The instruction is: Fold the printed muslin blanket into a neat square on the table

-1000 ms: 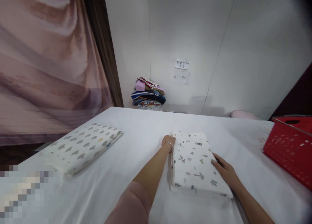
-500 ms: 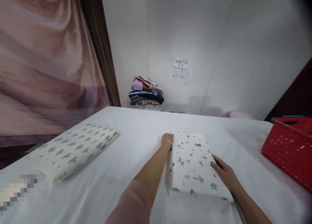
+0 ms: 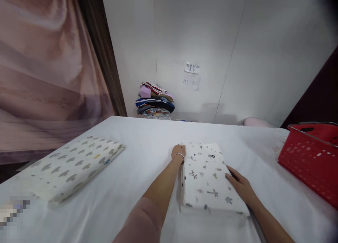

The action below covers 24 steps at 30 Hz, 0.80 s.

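Note:
A folded white cloth (image 3: 204, 176) printed with small grey plants and figures lies flat in front of me. My left hand (image 3: 179, 153), a bracelet at its wrist, is closed on the cloth's far left corner; its fingertips are partly hidden. At the right edge of the cloth is my right hand (image 3: 241, 186), its thumb and forefinger stretched out and apart, touching the side. The other fingers of that hand are hidden from view. Farther left rests a second folded cloth (image 3: 76, 165), cream with grey cloud-like shapes.
Both cloths lie on a white-covered table (image 3: 142, 137). A red basket (image 3: 308, 162) with a metal handle stands at the right edge. Beyond the table, a pile of folded fabrics (image 3: 155, 100) sits against the wall. A pink curtain (image 3: 47, 70) hangs at the left.
The view has shifted slightly, so everything sits a little farther left. Both hands keep their places on the cloth, with no clear movement against it.

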### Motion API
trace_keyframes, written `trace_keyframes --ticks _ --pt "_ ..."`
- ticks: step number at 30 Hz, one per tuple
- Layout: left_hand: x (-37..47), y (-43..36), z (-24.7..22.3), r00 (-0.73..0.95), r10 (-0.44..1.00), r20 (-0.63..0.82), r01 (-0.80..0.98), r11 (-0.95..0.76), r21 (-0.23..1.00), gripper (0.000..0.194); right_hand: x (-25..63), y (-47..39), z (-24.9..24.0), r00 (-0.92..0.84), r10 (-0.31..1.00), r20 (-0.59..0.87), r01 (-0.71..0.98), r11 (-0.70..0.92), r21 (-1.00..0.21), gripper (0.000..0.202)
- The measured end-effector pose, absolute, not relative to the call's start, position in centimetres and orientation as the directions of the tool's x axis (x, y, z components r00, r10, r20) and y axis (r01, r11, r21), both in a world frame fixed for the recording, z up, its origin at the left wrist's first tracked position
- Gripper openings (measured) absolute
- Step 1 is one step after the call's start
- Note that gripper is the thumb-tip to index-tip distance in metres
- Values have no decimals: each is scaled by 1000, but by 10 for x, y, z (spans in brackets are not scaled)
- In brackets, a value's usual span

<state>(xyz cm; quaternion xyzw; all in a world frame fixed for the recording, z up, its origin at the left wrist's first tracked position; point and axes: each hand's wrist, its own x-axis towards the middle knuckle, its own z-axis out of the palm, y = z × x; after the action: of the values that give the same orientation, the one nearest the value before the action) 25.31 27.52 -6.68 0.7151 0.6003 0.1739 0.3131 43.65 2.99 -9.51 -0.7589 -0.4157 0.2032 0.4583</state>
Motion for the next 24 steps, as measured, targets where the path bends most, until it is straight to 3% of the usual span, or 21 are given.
trace_keyframes --ticks 6,12,17,21,24 --pt "253 276 -68 184 973 -140 745 -45 665 32 439 31 -97 588 805 82 444 -236 -864 50" --pt "248 276 -67 227 961 -157 736 -64 674 49 427 22 -84 614 789 9 373 -280 -885 58" --pt "245 279 -65 329 941 -72 716 -199 669 62 407 -11 -71 646 756 -106 248 -339 -908 70" --pt "253 291 -63 440 898 -1 683 -334 650 54 395 -36 -73 623 754 -208 179 -396 -900 75" --pt "262 300 -63 509 861 -11 675 -391 625 45 391 -44 -78 630 749 -206 221 -427 -877 77"
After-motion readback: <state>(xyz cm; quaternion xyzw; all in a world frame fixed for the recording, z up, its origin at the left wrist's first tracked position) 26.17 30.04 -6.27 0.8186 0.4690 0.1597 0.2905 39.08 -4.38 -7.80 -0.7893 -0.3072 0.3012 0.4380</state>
